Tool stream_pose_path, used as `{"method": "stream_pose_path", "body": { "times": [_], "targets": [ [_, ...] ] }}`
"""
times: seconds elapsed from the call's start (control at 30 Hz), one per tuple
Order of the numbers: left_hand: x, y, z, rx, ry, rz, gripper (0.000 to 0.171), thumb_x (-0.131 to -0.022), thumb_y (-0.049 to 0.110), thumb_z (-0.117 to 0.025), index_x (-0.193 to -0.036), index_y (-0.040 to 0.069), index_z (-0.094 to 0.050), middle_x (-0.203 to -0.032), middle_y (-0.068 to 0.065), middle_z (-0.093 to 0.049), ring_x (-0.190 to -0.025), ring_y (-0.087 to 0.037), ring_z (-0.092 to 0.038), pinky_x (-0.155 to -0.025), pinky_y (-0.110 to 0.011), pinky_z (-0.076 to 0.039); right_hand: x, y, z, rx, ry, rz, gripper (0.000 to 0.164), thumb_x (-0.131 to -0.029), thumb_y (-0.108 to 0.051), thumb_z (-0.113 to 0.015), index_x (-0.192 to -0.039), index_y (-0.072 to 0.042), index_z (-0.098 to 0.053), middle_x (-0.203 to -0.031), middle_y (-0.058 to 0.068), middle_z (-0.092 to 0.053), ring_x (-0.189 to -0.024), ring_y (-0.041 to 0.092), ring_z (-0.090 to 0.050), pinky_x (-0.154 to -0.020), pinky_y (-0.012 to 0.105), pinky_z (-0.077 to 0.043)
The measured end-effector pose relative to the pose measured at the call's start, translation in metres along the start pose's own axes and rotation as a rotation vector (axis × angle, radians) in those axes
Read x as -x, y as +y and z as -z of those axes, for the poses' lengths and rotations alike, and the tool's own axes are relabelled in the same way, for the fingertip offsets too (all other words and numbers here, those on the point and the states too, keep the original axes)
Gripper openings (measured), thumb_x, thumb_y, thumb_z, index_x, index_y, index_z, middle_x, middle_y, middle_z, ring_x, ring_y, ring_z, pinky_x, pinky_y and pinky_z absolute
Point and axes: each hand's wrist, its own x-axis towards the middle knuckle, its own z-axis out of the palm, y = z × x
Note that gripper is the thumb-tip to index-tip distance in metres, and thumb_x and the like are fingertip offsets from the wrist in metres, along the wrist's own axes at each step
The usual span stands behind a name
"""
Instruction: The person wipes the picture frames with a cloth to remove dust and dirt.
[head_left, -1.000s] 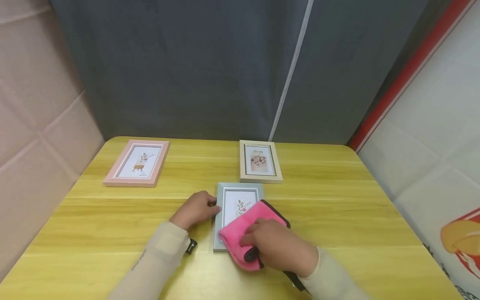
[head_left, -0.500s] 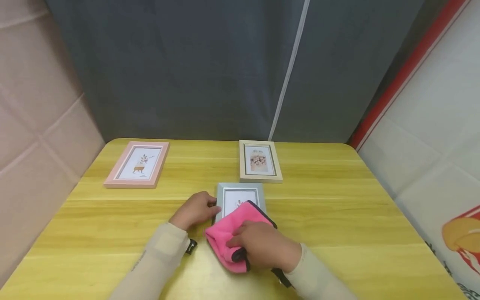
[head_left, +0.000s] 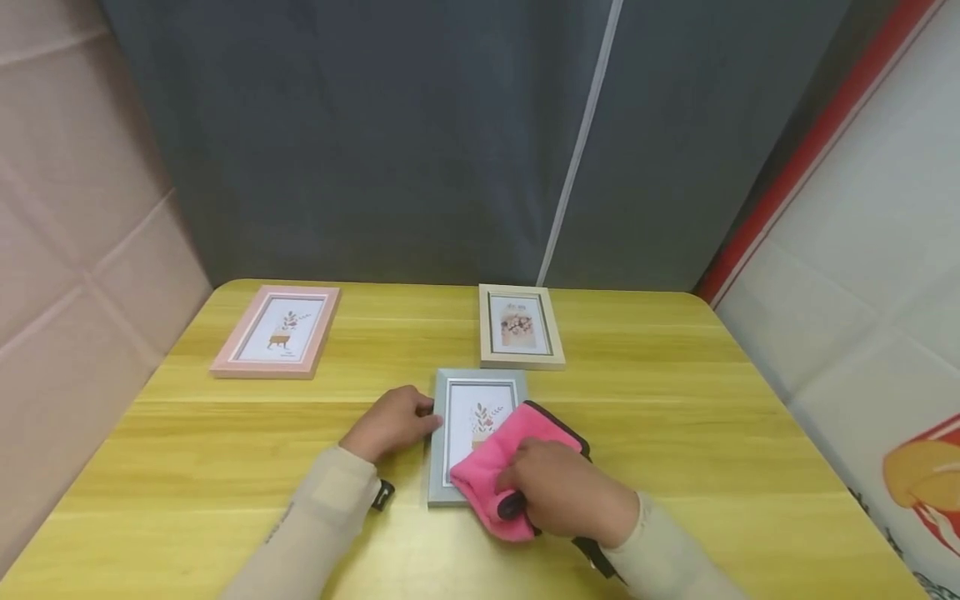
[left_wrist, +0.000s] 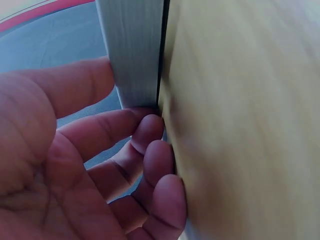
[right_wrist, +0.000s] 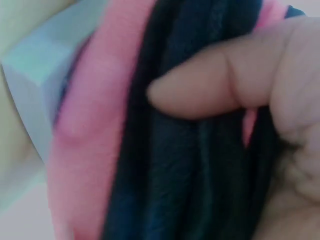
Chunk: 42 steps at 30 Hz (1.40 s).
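A grey-blue picture frame (head_left: 440, 467) lies flat on the wooden table, with a plant print behind its pane. At its left edge is my left hand (head_left: 393, 422). In the left wrist view the thumb (left_wrist: 85, 85) meets the frame's edge (left_wrist: 135, 55), the index finger bends against its side, and the other fingers curl by the tabletop. My right hand (head_left: 566, 487) grips a folded pink cloth (head_left: 480, 467) with dark trim, spread over the frame's lower right part. In the right wrist view the thumb (right_wrist: 195, 87) presses the cloth's dark folds (right_wrist: 170, 165); the other fingertips are hidden.
A pink picture frame (head_left: 321, 333) lies at the table's back left. Just beyond the grey-blue one is a cream picture frame (head_left: 521, 362). A dark curtain (head_left: 390, 150) hangs behind the wooden table (head_left: 675, 400), with light wall panels on both sides.
The cloth in my right hand slid down and left over the frame, then back up and right, uncovering the lower left corner again. My left hand stays at the frame's left edge.
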Motion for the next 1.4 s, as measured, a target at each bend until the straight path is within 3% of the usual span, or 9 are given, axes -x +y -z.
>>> {"method": "stream_pose_path", "body": {
  "times": [0.17,0.3,0.5,0.67,0.9,1.13,1.27,1.4],
  "targets": [
    [0.002,0.001,0.004,0.011,-0.004,0.024,0.019,-0.093,0.017,-0.068,-0.078,0.008,-0.069,-0.074,-0.005,-0.055,-0.067,-0.02,-0.049,-0.06,-0.031,-0.042,-0.016,-0.004,-0.01,0.044,0.106,0.209,0.034,-0.081,-0.001,-0.073,-0.11,-0.02,-0.075,-0.104,-0.015,-0.07,-0.102,0.007,-0.061,-0.095,0.024,-0.046],
    [0.003,0.001,0.004,0.018,-0.011,0.028,0.018,-0.093,0.018,-0.069,-0.078,0.008,-0.069,-0.077,-0.005,-0.057,-0.07,-0.02,-0.051,-0.063,-0.032,-0.044,-0.03,-0.013,-0.022,0.134,0.179,0.307,0.036,-0.084,-0.01,-0.072,-0.119,-0.018,-0.072,-0.111,-0.009,-0.07,-0.106,0.011,-0.062,-0.096,0.025,-0.047],
    [0.002,0.002,0.002,0.022,-0.002,0.054,0.015,-0.092,0.019,-0.07,-0.092,0.005,-0.075,-0.09,-0.007,-0.062,-0.077,-0.021,-0.054,-0.071,-0.035,-0.049,-0.028,-0.016,-0.02,0.107,0.113,0.203,0.031,-0.085,-0.01,-0.074,-0.114,-0.022,-0.076,-0.104,-0.012,-0.07,-0.099,0.008,-0.062,-0.09,0.024,-0.049],
    [0.0,0.003,0.0,0.011,0.006,0.037,0.017,-0.092,0.02,-0.071,-0.097,0.004,-0.075,-0.09,-0.007,-0.061,-0.075,-0.021,-0.051,-0.068,-0.034,-0.046,-0.018,-0.013,-0.014,0.078,0.051,0.091,0.028,-0.082,-0.006,-0.075,-0.101,-0.026,-0.076,-0.084,-0.017,-0.063,-0.08,0.005,-0.054,-0.077,0.021,-0.048],
    [-0.001,0.001,-0.001,-0.011,0.021,-0.012,0.02,-0.092,0.018,-0.071,-0.075,0.009,-0.068,-0.079,-0.006,-0.058,-0.071,-0.019,-0.049,-0.064,-0.032,-0.042,-0.002,-0.001,-0.008,0.017,0.041,-0.009,0.026,-0.079,0.0,-0.076,-0.086,-0.026,-0.075,-0.072,-0.019,-0.056,-0.072,0.006,-0.048,-0.069,0.022,-0.045],
    [0.0,0.001,0.001,0.015,0.004,-0.006,0.026,-0.093,0.017,-0.07,-0.069,0.008,-0.064,-0.072,-0.004,-0.054,-0.066,-0.018,-0.046,-0.059,-0.031,-0.039,0.001,0.009,-0.003,-0.083,0.019,-0.028,0.035,-0.075,0.01,-0.068,-0.077,-0.025,-0.072,-0.066,-0.018,-0.05,-0.068,0.005,-0.044,-0.064,0.022,-0.043],
    [0.001,0.002,0.001,0.008,0.009,0.003,0.022,-0.093,0.018,-0.07,-0.074,0.008,-0.067,-0.077,-0.005,-0.057,-0.069,-0.019,-0.049,-0.062,-0.032,-0.041,0.002,0.029,0.013,-0.084,0.117,-0.058,0.035,-0.078,0.012,-0.065,-0.085,-0.021,-0.076,-0.077,-0.015,-0.062,-0.076,0.005,-0.057,-0.075,0.027,-0.051],
    [0.001,0.001,-0.001,0.012,0.008,0.011,0.015,-0.093,0.018,-0.07,-0.082,0.007,-0.072,-0.078,-0.005,-0.058,-0.07,-0.02,-0.05,-0.064,-0.032,-0.042,0.012,0.069,0.029,0.055,0.303,-0.241,0.032,-0.084,0.006,-0.066,-0.107,-0.013,-0.077,-0.109,0.004,-0.071,-0.105,0.026,-0.063,-0.094,0.047,-0.05]
  ]
}}
